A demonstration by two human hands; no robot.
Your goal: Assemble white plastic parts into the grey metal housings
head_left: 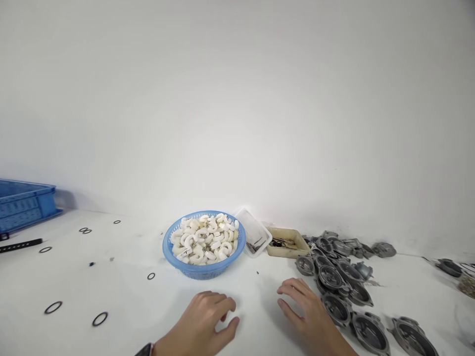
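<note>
My left hand (204,321) rests on the white table (122,296) in front of a blue basket (203,269), fingers loosely curled and apart, holding nothing. My right hand (306,309) lies palm down with fingers spread, empty, its outer edge close to a pile of grey metal housings (343,289). The basket is full of white curved plastic pieces (205,238). A narrow gap of bare table separates the two hands.
Behind the basket, a clear rectangular dish (254,232) leans tilted, next to a beige tray (287,242) with small dark parts. Several black rubber rings (99,319) lie scattered on the left. A blue crate (24,203) and a black strap (20,244) sit at far left. A white wall rises behind.
</note>
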